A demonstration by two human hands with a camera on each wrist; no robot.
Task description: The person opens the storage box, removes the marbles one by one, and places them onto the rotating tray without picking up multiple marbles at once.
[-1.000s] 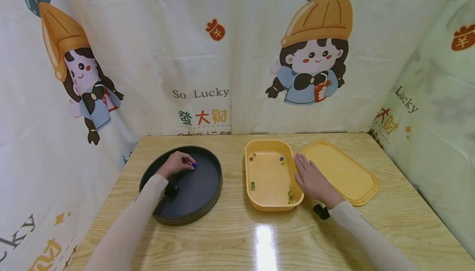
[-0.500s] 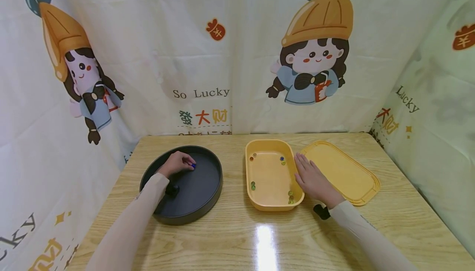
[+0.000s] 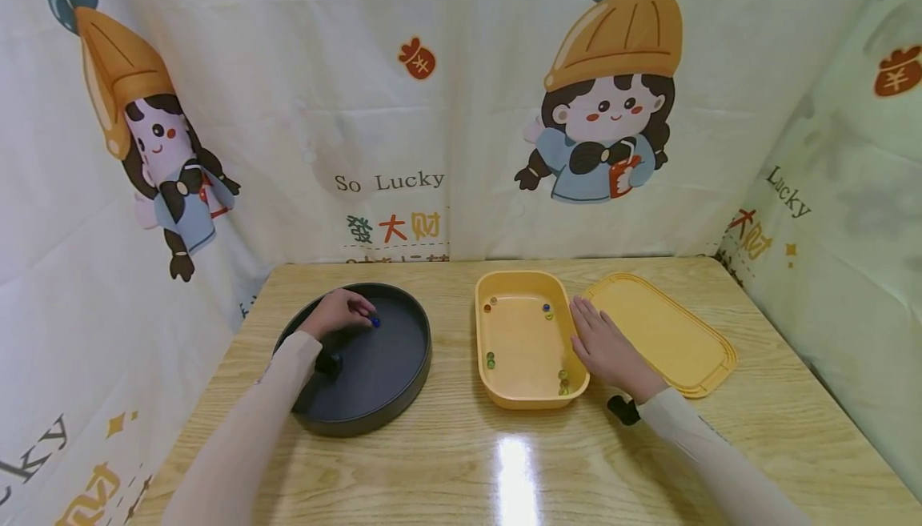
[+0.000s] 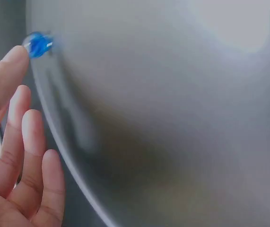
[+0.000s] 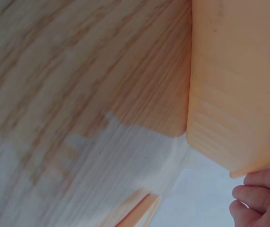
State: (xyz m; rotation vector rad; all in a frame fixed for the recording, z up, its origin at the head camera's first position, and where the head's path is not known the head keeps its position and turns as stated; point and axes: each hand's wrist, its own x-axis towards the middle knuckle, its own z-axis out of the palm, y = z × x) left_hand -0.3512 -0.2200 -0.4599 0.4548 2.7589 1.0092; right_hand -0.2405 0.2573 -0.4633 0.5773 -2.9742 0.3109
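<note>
My left hand [image 3: 340, 311] is inside a round black pan [image 3: 385, 366], its fingers loosely bent. A small blue glass marble [image 3: 375, 323] lies on the pan floor just past the fingertips. In the left wrist view one digit's tip meets the edge of the marble [image 4: 39, 44] in the picture; the other fingers lie apart from it. My right hand [image 3: 611, 347] rests with straight fingers along the right rim of a yellow-orange tray [image 3: 515, 342]. Only some of its fingers [image 5: 260, 191] show in the right wrist view, by the tray's rim.
Small marbles lie in groups near the tray's corners: blue and yellow ones [image 3: 547, 311], brownish ones [image 3: 490, 306], green ones [image 3: 491, 360] and yellowish ones [image 3: 563, 383]. A yellow lid [image 3: 659, 330] lies flat on the wooden table [image 3: 432, 462] at right. A printed curtain [image 3: 468, 110] stands behind.
The left hand has drawn back slightly to the left and its fingers have come away from the blue marble, now more exposed. The right hand has stayed in place.
</note>
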